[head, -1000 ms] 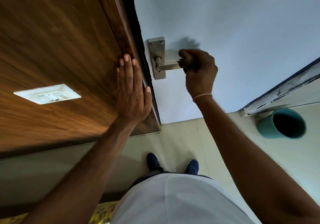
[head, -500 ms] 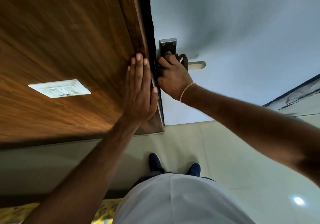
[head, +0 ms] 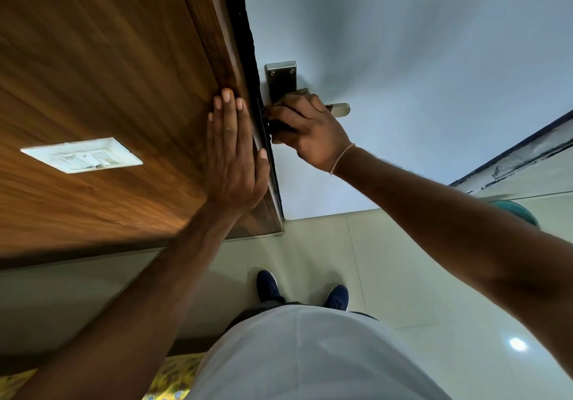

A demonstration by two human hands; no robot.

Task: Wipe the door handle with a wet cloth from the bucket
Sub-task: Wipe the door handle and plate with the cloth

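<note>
A metal door handle (head: 339, 109) with a tall backplate (head: 281, 81) sits on the pale blue door (head: 403, 58). My right hand (head: 305, 130) is closed around a dark cloth (head: 276, 125) and presses it on the lower backplate, near the door's edge; only the lever's right tip shows past my fingers. My left hand (head: 234, 151) lies flat, fingers together, on the wooden panel (head: 108, 74) beside the door edge. The teal bucket (head: 516, 210) peeks out behind my right forearm at the right.
A white switch plate (head: 82, 154) is set in the wooden panel at the left. Pale floor tiles (head: 325, 244) lie below, with my two blue shoes (head: 269, 285). A worn door frame edge (head: 521, 154) runs along the right. Yellow patterned fabric (head: 173, 368) shows at the bottom.
My right hand with the cloth slid from the lever's outer end leftward to the backplate by the door edge, then slightly lower. The left hand stayed flat on the wood.
</note>
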